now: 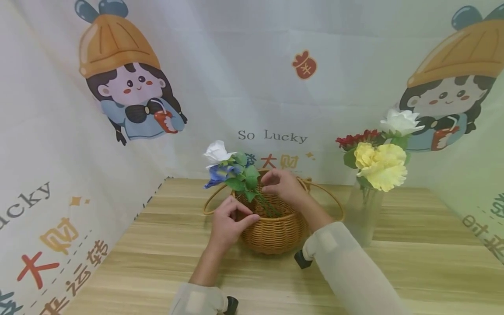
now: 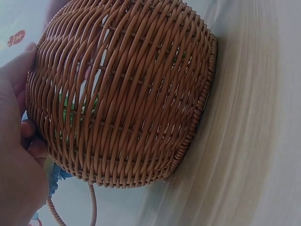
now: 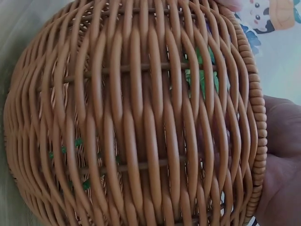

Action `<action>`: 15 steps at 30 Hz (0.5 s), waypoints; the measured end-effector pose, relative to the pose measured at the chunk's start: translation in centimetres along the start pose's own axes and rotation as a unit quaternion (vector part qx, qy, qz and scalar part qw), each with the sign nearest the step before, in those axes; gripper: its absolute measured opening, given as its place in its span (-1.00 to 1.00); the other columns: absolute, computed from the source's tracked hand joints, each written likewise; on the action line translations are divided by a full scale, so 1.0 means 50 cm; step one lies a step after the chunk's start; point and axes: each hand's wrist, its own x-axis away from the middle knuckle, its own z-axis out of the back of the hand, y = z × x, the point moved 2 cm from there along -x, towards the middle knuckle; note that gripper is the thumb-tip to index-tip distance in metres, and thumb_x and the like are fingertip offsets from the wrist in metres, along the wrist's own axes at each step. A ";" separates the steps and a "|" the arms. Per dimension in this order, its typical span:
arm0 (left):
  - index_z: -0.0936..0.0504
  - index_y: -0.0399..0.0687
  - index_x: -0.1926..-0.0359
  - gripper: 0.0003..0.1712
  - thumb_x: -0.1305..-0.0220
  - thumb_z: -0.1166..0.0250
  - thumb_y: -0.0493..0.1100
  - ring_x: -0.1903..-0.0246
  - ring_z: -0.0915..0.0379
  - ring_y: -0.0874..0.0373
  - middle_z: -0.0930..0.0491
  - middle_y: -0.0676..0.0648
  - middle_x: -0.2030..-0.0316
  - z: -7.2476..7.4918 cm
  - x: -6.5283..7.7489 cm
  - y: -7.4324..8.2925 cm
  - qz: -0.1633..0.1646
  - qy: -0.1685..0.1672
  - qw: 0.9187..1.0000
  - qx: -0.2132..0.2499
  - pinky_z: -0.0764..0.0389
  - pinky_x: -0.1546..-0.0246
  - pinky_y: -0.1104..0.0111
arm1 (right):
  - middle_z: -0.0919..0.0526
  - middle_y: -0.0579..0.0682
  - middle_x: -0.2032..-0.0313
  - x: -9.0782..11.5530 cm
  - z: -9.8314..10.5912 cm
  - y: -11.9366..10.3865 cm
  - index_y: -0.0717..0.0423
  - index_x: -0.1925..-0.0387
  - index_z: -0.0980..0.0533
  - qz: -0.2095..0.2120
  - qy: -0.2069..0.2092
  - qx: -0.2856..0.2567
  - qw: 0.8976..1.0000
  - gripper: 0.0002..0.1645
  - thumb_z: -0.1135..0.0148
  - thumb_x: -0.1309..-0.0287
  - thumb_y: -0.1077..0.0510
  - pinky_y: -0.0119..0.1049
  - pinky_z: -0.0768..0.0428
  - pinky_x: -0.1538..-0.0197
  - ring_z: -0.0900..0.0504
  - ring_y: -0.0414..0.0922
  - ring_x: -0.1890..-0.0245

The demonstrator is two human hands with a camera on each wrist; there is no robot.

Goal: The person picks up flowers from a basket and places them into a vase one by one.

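A brown wicker basket (image 1: 273,234) stands on the table. In it lean a white rose (image 1: 217,153) and a blue flower (image 1: 222,174), with green leaves and stems, tilted out over the left rim. My left hand (image 1: 228,222) grips the basket's near-left rim between thumb and bent fingers; in the left wrist view, that hand (image 2: 19,141) lies along the rim. Above the basket's right side is my right hand (image 1: 285,188), its fingers loosely bent beside the stems with nothing visible between them. The right wrist view shows part of this hand (image 3: 284,155) behind the rim.
To the right stands a clear vase (image 1: 364,218) with a yellow flower (image 1: 382,164), a white rose (image 1: 400,121) and red flowers (image 1: 358,139). The basket's handle (image 1: 332,197) loops out at its side. A printed cloth (image 1: 220,78) hangs behind the wooden table (image 1: 157,262).
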 end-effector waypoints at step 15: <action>-0.66 -0.29 0.51 -0.82 0.07 -0.54 -0.36 0.59 -0.16 0.03 -0.36 -0.29 0.53 -0.003 0.001 0.000 0.011 -0.004 1.000 0.003 -0.21 0.54 0.42 | -0.63 0.11 0.05 -0.009 -0.011 0.015 0.29 0.01 -0.58 -0.054 -0.083 0.060 0.993 -0.70 -0.15 -0.22 0.41 -0.06 -0.57 0.08 -0.58 -0.09 0.23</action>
